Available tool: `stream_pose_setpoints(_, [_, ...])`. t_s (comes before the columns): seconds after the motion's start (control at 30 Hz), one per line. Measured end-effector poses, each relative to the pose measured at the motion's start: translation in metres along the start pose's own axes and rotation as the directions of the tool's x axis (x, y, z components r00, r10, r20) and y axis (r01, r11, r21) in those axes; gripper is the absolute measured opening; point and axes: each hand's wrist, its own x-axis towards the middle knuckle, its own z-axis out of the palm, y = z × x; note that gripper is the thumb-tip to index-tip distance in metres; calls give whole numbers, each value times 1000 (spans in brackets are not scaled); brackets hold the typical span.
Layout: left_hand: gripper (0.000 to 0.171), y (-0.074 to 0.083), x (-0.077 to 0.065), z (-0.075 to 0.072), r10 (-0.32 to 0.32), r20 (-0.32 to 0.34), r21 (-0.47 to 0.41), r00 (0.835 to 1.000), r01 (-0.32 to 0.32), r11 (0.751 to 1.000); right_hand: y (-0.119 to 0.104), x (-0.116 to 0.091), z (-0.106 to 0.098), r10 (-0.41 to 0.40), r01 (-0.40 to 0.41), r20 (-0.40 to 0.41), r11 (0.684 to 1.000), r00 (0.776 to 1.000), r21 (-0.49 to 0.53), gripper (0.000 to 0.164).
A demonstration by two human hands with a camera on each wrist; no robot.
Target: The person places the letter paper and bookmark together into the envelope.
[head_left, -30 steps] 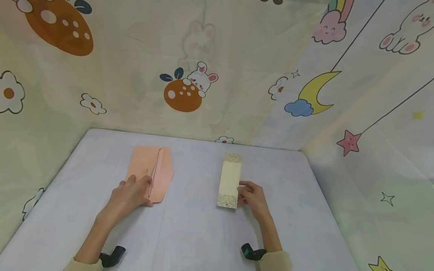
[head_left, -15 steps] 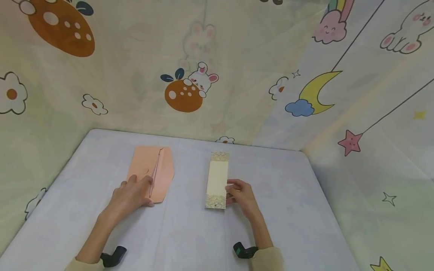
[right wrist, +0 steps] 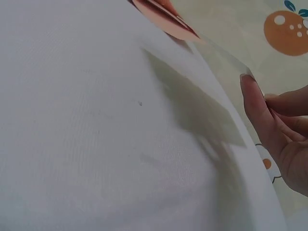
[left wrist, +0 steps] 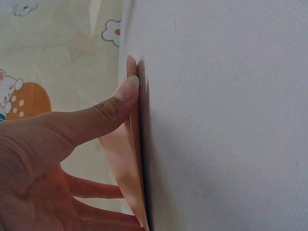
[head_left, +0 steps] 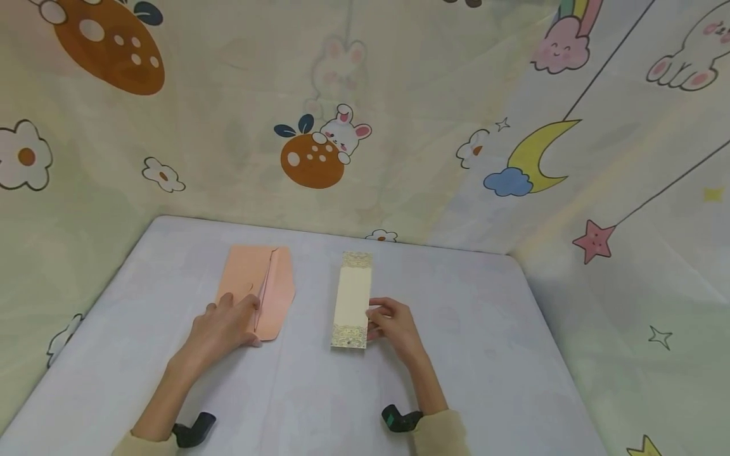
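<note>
A peach paper envelope point(head_left: 242, 266) lies on the left half of the white table, its pointed flap open to the right and its mouth gaping slightly. My left hand point(head_left: 224, 328) holds it at the near end, thumb at the near edge and fingers over the top face. In the left wrist view the thumb tip presses the envelope's edge point(left wrist: 134, 113). To the right, a narrow cream card point(head_left: 352, 294) with gold-patterned bands at both ends is pinched at its right edge by my right hand point(head_left: 396, 324). The right wrist view shows it raised, casting a shadow below.
The white table point(head_left: 485, 354) meets a curtain point(head_left: 228, 126) printed with cartoon rabbits, flowers and a moon, behind and at both sides. A black wrist device point(head_left: 194, 430) sits on the left wrist and another black device point(head_left: 400, 419) on the right wrist.
My right hand has carried the cream card leftward, closer to the envelope. The left hand and the envelope have stayed in place, apart from a slight shift of the head view.
</note>
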Motion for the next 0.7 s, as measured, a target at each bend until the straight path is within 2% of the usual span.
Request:
stream_pose_setpoints(0.27, [76,1,1,1,-19,12,-1,1000,19,1000,-2,3,11,-14,13,55,1000,998,25,35])
stream_pose_setpoints(0.7, [77,0,2,1,-11,1,0,1000,11,1000,-9,8,25,-17,16,77,1000,997,21,35])
